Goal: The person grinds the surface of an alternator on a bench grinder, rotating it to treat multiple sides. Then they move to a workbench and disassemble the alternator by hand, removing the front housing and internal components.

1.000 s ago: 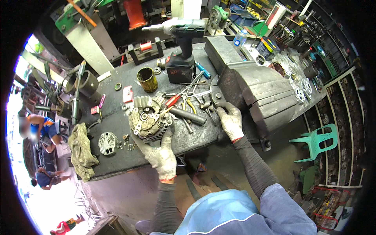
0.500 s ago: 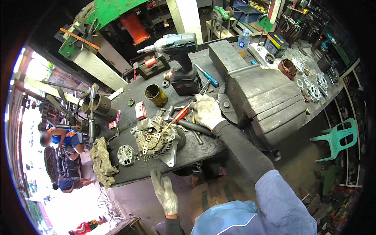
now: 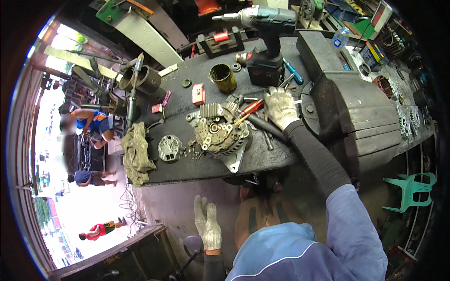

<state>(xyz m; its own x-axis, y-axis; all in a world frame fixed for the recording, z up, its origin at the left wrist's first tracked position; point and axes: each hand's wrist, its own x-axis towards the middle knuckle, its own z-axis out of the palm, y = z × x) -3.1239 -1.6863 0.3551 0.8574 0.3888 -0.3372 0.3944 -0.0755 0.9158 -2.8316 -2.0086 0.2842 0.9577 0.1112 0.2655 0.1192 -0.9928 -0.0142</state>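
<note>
My right hand (image 3: 281,108), in a white knit glove, reaches over a cluster of hand tools on the dark workbench. Its fingers curl downward at the foot of a cordless impact wrench (image 3: 269,47); what they grip is hidden. Beside that hand lie a red-handled screwdriver (image 3: 251,107) and a black bar handle (image 3: 266,125). Left of these tools stands an opened alternator (image 3: 216,129), with its round metal end cover (image 3: 169,148) lying nearby. My left hand (image 3: 207,224), also gloved, hangs open in front of the bench edge, its fingers stretched out and touching nothing.
A large vise (image 3: 356,110) fills the bench's right part. Around the alternator are a yellow can (image 3: 223,78), a small red box (image 3: 198,94) and a crumpled rag (image 3: 137,154). A blue screwdriver (image 3: 293,71) lies behind. A green plastic chair (image 3: 412,191) stands right; people are at left.
The view has shifted, so the bench sits higher and farther right in it. My right hand stays among the tools; my left hand now appears farther from the bench edge.
</note>
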